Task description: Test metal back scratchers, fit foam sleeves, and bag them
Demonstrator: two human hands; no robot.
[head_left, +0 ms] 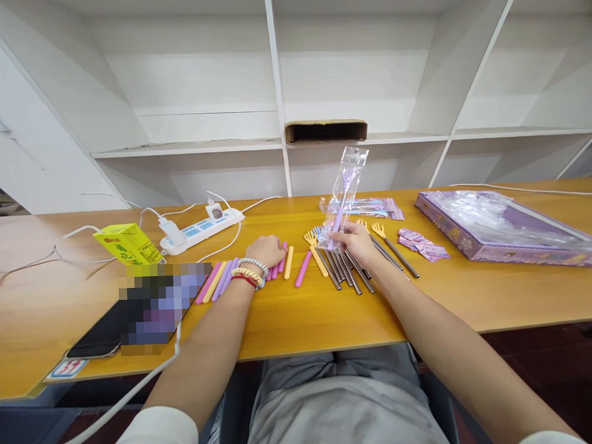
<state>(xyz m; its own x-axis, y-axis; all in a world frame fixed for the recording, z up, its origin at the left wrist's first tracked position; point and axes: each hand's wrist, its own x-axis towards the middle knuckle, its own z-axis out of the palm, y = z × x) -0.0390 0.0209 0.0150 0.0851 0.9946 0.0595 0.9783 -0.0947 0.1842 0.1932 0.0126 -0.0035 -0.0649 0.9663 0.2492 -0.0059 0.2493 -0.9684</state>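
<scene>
My right hand pinches the lower end of a clear plastic bag, holding it nearly upright. Inside is a purple back scratcher with its claw at the top. Beneath that hand lie several metal back scratcher rods, with yellow claws among them. My left hand, bracelets at its wrist, reaches down over a row of coloured tubes, next to the pink ones. Its fingertips are mostly hidden. A yellow tube and a loose pink tube lie to its right.
Bagged items and small purple cards lie behind and right. A purple box with clear plastic stands farther right. At left are a power strip, yellow carton, phone and white cable. White shelves rise behind.
</scene>
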